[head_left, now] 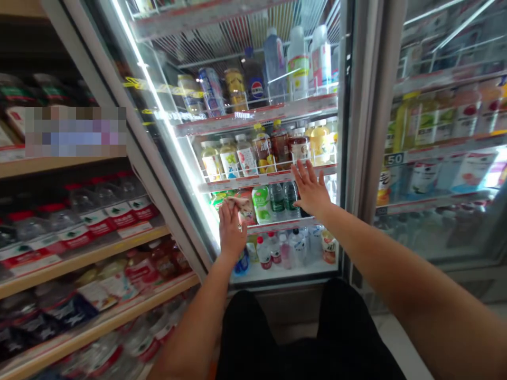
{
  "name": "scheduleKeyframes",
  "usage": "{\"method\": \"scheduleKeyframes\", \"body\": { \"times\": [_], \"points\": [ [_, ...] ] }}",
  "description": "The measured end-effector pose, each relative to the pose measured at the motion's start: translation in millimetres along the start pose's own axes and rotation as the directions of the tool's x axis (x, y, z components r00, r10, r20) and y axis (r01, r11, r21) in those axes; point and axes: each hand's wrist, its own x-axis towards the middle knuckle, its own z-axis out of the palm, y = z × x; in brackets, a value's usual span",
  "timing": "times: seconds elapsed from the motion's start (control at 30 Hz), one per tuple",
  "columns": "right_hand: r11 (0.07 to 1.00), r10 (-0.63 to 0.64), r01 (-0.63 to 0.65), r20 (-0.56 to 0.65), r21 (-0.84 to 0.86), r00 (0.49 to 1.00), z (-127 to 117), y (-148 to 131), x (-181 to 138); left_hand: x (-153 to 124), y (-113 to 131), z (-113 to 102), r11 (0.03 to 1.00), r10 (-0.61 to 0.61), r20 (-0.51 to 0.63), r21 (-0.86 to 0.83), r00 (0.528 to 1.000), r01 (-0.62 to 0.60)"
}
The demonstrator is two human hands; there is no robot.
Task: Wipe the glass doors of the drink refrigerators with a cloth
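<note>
In front of me stands a lit drinks cooler with a glass door (253,153). My left hand (233,232) is at the lower left part of the glass, its fingers over a crumpled, pale pinkish-brown cloth (240,205). Part of that cloth is hidden under the fingers. To the right and a little higher, my right hand (312,191) has its fingers spread flat toward the glass and holds nothing. Behind the door, a green-labelled bottle (261,204) shows between the two hands. A row of juice and tea bottles (263,150) sits on the shelf above.
At the left, wooden shelves (91,253) carry many bottles with red caps and labels. A metal door frame (362,132) separates this cooler from another glass-fronted cooler (443,158) on the right. My knees (249,327) are close to the cooler's base.
</note>
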Motion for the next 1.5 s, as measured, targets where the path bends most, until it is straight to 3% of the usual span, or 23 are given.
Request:
{"method": "scheduleKeyframes", "body": {
  "times": [0.17, 0.4, 0.6, 0.83, 1.03, 1.3, 1.5],
  "points": [
    [1.0, 0.016, -0.016, 0.009, 0.003, 1.0, -4.8, -2.4, 0.1, 34.3, -0.2, -1.4, 0.999, -0.049, -0.067, -0.008, 0.997, 0.048],
    [1.0, 0.027, -0.027, 0.016, 0.0, 1.0, -5.6, -4.5, -1.1, 29.6, 21.8, 9.6, 0.996, 0.09, -0.05, -0.022, 0.995, -0.091],
    [0.999, 0.034, -0.034, 0.017, 0.002, 0.999, -8.2, -5.3, -1.6, 77.1, 35.3, 3.8, 0.997, 0.064, -0.129, -0.034, 0.99, -0.069],
    [0.999, 0.037, -0.037, -0.001, 0.035, 0.999, -11.4, -7.4, -3.6, 76.4, 69.4, 10.3, 0.988, 0.152, -0.006, -0.04, 0.988, -0.152],
    [0.999, 0.036, -0.036, 0.002, 0.032, 0.999, -12.3, -7.0, -5.1, 115.0, 81.2, 3.3, 0.989, 0.146, -0.051, -0.014, 0.988, -0.147],
    [0.999, 0.021, -0.018, -0.071, 0.044, 0.997, 2.2, -6.0, -7.7, 80.6, 96.8, 17.4, 0.958, 0.285, 0.03, -0.012, 0.958, -0.285],
    [0.997, 0.021, -0.018, -0.053, 0.069, 0.998, 2.4, -3.9, -8.8, 127.0, 100.0, 8.1, 0.981, 0.187, -0.11, -0.035, 0.976, -0.191]
  ]
}}
